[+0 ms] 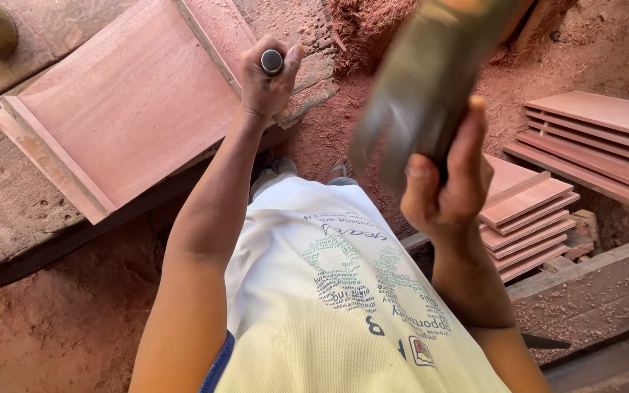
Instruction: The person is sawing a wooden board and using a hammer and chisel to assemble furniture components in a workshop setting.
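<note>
1. The flat reddish wooden panel with raised frame strips (pixel 129 109) lies on the rough plank surface (pixel 9 196), looking clean-planed and pale pink; no cut is visible yet at its edge, so the work seems barely begun.
2. The left hand (pixel 269 78) is clamped on a round-ended metal chisel handle (pixel 271 62) set at the panel's right strip.
3. The right hand (pixel 445 185) grips a blurred dull-grey mallet (pixel 424 80), raised high.

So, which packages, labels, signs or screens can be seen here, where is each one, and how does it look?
Printed shirt: on the person's torso, bottom centre; white and pale yellow cloth with dark green lettering in a rounded cluster.
Small patch: low on that shirt; squarish, red, yellow and dark.
No packages, signs or screens are in view.
</note>
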